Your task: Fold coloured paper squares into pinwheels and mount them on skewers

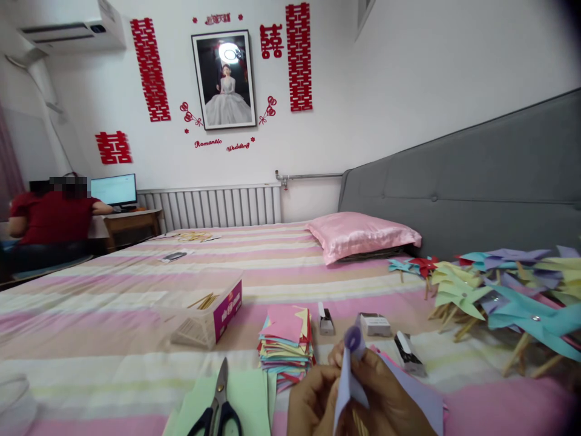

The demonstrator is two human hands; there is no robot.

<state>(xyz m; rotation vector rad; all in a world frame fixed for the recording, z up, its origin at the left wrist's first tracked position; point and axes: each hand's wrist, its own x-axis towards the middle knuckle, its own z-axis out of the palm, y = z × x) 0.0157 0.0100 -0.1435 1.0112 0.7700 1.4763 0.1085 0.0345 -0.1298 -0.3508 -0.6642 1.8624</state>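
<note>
Low in the head view, both hands close on a lilac paper piece (348, 375) with folded corners gathered at a round centre. My left hand (313, 402) pinches its left edge. My right hand (390, 399) wraps round the right side, fingers pressed at the paper's centre. A stack of coloured cut paper squares (285, 342) lies just beyond the hands. Scissors (218, 409) rest on green paper (247, 393) to the left. Finished paper pinwheels on sticks (503, 290) are heaped at the right.
All lies on a pink striped bed (113, 303). A box with wooden sticks (211, 315), small boxes (374, 324) and a pink pillow (361, 233) are ahead. A grey headboard (476, 181) rises on the right. A person in red (49, 221) sits at a desk, far left.
</note>
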